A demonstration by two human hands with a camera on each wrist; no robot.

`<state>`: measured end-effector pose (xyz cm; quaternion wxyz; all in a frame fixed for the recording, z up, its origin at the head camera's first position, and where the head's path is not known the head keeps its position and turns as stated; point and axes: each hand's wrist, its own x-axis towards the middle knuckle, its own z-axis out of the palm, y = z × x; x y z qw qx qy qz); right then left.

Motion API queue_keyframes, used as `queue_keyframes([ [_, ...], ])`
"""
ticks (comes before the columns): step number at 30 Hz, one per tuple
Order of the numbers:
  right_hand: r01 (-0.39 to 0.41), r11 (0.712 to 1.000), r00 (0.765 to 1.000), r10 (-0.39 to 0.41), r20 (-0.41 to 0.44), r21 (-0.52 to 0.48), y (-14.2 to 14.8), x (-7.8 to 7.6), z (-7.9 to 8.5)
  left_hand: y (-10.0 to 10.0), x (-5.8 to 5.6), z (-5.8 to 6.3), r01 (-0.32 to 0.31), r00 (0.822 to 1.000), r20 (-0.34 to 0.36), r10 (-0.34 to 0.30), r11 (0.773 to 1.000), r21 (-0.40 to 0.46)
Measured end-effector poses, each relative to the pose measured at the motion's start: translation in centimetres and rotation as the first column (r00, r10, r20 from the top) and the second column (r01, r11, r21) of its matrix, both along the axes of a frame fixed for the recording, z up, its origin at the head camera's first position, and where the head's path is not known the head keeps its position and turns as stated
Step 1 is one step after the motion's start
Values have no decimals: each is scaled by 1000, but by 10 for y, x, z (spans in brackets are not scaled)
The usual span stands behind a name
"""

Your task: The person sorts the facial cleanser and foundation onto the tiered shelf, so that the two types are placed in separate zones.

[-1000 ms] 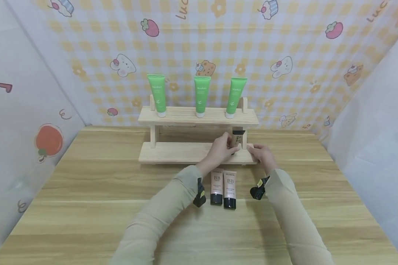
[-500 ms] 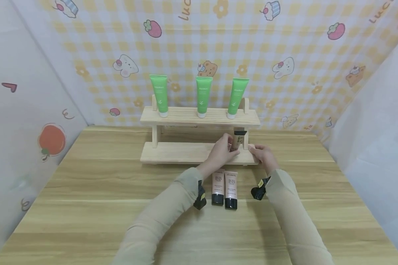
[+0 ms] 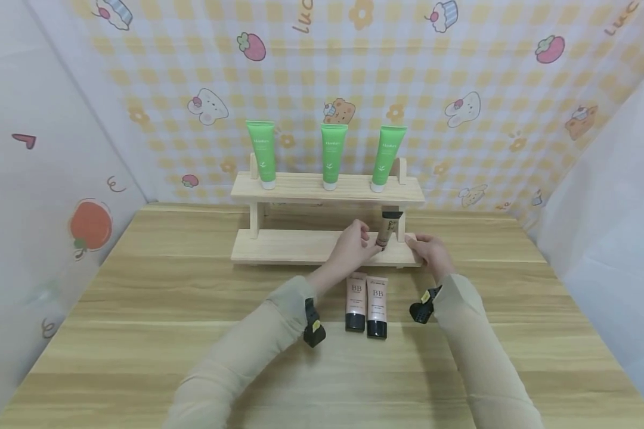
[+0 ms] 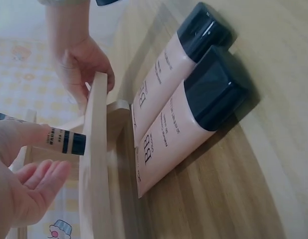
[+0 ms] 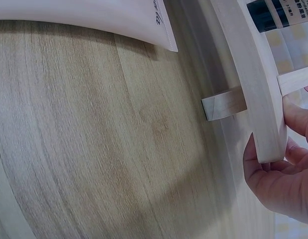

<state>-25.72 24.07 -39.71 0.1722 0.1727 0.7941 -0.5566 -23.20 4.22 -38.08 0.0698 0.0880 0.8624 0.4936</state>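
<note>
A small tan foundation tube [image 3: 389,229] with a black top edge and dark cap stands cap-down, tilted slightly, on the lower tier of the wooden shelf [image 3: 284,245]. Just left of it is my left hand [image 3: 350,247], its fingers apart from the tube; in the left wrist view the thumb overlaps the tube [image 4: 56,141], and whether it touches I cannot tell. My right hand [image 3: 433,255] grips the right end of the lower board, thumb above and fingers underneath, as the right wrist view shows. Two pink BB cream tubes [image 3: 356,301] [image 3: 377,305] lie side by side before the shelf.
Three green tubes [image 3: 262,154] [image 3: 333,156] [image 3: 388,157] stand spaced out on the upper tier [image 3: 300,187]. The shelf sits on a wood-grain table [image 3: 166,310]. Behind it hangs a yellow checked cloth [image 3: 290,77], with pale sheets at both sides.
My left hand has let go of the foundation tube and drawn a little to the left, leaving it standing. My right hand keeps its grip on the shelf. The head view has shifted slightly.
</note>
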Motion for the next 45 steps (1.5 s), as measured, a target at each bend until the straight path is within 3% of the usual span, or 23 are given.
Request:
queue_keyframes([
  [11, -19, 1000, 1000, 19, -17, 9, 1, 1, 5, -25, 15, 0, 19, 996, 85, -14, 998, -59],
  [18, -26, 999, 1000, 26, -14, 19, 0, 1, 5, -37, 27, -4, 80, 990, 123, -65, 989, -122],
  [29, -24, 1000, 999, 24, -26, 2, 1, 3, 4, -38, 50, -21, 164, 969, 218, -119, 966, -199],
  [36, -18, 1000, 1000, 18, -25, -3, 0, 5, 3, -34, 57, -34, 138, 968, 234, -95, 975, -174],
  [42, 10, 1000, 1000, -10, 2, 13, -2, 2, 2, -29, 57, -45, 164, 976, 166, -143, 979, -122],
  [45, 15, 1000, 1000, -15, 8, 5, -3, 1, 2, -27, 58, -46, 164, 971, 191, -142, 981, -104],
])
